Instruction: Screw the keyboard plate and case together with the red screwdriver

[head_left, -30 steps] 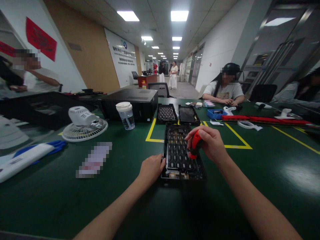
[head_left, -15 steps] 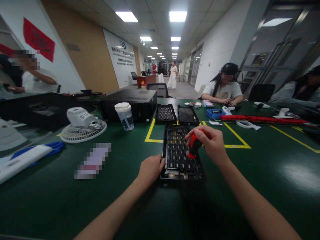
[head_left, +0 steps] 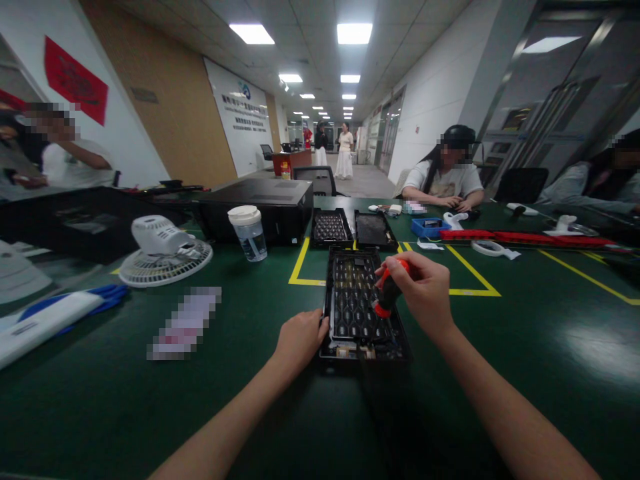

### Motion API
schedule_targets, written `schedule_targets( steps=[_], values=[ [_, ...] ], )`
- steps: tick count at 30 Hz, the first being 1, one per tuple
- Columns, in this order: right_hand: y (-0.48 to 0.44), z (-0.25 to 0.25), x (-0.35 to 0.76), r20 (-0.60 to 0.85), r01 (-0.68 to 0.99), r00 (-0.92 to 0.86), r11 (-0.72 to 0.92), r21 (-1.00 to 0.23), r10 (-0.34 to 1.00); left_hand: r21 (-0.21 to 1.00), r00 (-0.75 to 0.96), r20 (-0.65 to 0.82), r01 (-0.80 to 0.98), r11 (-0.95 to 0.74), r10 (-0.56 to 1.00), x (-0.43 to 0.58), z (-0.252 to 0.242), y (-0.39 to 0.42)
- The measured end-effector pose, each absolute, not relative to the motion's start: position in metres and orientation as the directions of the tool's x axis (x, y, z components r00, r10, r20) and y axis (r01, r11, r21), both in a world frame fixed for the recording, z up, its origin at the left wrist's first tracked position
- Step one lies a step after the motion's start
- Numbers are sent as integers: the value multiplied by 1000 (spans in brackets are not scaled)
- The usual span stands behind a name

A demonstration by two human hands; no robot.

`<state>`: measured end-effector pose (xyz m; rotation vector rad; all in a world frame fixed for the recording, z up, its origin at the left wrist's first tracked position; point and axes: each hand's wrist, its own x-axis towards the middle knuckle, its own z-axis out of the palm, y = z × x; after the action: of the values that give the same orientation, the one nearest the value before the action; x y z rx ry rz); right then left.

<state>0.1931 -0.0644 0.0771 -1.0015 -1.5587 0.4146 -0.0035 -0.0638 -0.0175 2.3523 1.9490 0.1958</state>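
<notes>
In front of me on the green table lies an open black case [head_left: 350,293], filled with a black panel of rounded cells; small tan parts show at its near end. My left hand [head_left: 301,339] grips the case's left edge near its front corner, fingertips partly hidden behind the wall. A red and black screwdriver [head_left: 391,288] is in my right hand [head_left: 425,287], fingers closed round its handle. It points down over the right side of the case. Its tip is too dark to make out against the case.
Behind the case lie a second black case [head_left: 331,228] and a flat black tray [head_left: 375,230]. To the left are a lidded cup [head_left: 249,233], a white fan [head_left: 165,250] and a large black box [head_left: 260,207]. A blue bin [head_left: 427,227] stands right; a co-worker [head_left: 447,173] sits beyond.
My right hand and the screwdriver handle have shifted very slightly, with the fingers turned a little. The left hand and the case stay in place.
</notes>
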Motion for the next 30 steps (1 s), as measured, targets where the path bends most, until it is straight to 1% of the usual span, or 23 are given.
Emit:
schedule_targets(
  steps=[8,13,18,24,27,30],
  values=[
    [-65,75,190,653,378,112,575,-725,749,133,200,83,969,-209,976,-6,-21,-63],
    [-66,75,187,664,390,143,574,-720,734,134,195,75,970,-204,978,-6,-21,-63],
    [-67,73,185,696,443,177,575,-688,696,131,180,51,974,-186,982,-6,-18,-64],
    [-66,72,184,707,543,201,524,-656,678,131,183,50,973,-188,982,-6,-18,-64],
    [-66,72,182,729,566,203,529,-632,654,130,187,60,973,-193,981,-6,-18,-64],
    [-66,71,180,743,578,200,536,-616,638,130,170,38,976,-173,985,-6,-16,-65]
  ],
)
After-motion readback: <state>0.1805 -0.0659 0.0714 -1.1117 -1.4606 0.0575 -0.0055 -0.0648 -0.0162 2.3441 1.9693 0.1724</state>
